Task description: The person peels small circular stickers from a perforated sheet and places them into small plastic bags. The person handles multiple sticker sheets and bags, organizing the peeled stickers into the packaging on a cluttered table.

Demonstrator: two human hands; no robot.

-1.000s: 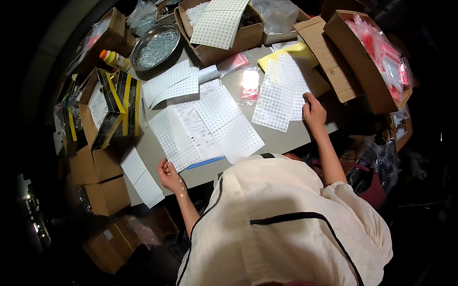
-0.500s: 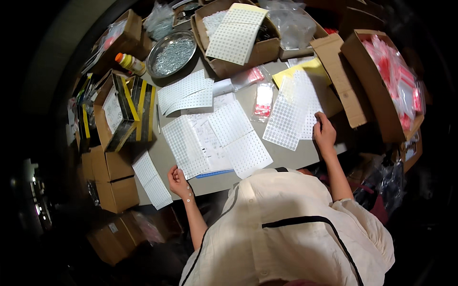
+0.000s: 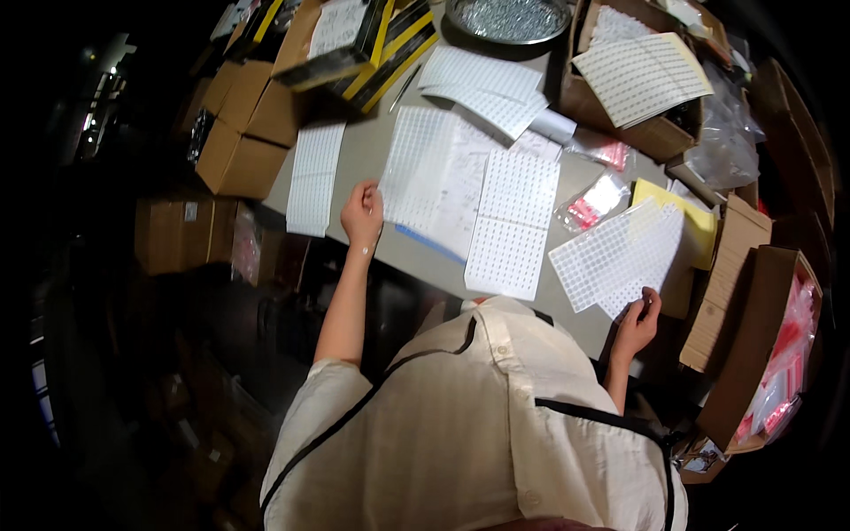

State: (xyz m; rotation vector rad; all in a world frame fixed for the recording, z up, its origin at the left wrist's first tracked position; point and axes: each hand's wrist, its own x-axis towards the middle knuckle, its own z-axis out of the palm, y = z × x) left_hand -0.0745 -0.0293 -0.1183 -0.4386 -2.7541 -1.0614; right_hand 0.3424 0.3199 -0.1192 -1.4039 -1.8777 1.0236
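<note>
The left hand (image 3: 363,215) is at the lower left edge of a pale dotted sheet (image 3: 416,168), its fingers loosely curled; whether they pinch the edge or only rest against it, one cannot tell. That sheet lies flat at the left of the worktable (image 3: 363,142), partly over a written paper (image 3: 459,190) and beside the folded white sheet (image 3: 512,226); the right hand (image 3: 637,325), half open with its fingers bent, is at the lower right corner of a sheet of round dots (image 3: 602,257), which overlaps a second sheet and the yellow paper (image 3: 695,217); any hold on that corner is too small to make out.

Both sheets look thin and very light, likely bendy rather than limp; the surface may be slick, so one sheet could slide over another, and a hard pinch could crease it or lift the dots if they are stickers; the plain margin or a corner seems the best place to take hold, thumb above and fingers below; a second hand on the opposite edge would probably keep a sheet from sagging.
</note>
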